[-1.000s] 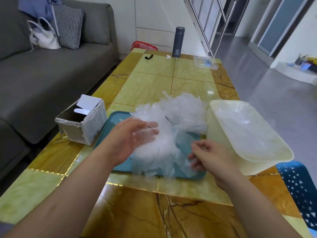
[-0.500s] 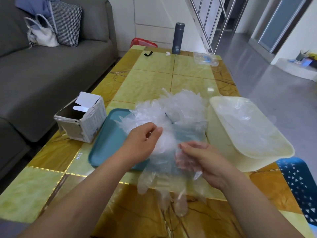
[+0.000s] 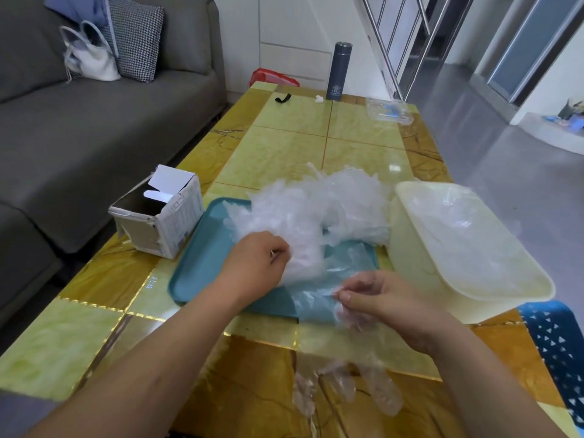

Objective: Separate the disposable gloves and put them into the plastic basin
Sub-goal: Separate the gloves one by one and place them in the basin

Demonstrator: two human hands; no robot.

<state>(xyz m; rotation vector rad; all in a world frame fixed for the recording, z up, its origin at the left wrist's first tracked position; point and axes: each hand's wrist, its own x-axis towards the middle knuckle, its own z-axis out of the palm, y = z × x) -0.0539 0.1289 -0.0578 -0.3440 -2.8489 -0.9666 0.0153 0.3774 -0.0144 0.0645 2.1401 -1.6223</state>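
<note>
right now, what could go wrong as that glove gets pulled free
1. The glove the right hand pinches may cling to the pile the left hand grips and drag extras off the tray.
2. The basin sits at the right edge of the table, its near corner seemingly overhanging; a knock could tip it.

Basin [image 3: 534,281] mouth open on right; glove heap [image 3: 319,210] and box [image 3: 159,213] crowd tray [image 3: 196,263]; far table [image 3: 316,153] bare.

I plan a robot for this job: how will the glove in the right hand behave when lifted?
Probably very floppy: the glove hangs limp from the right hand, its tips drooping. Likely very light, being thin and see-through.
</note>
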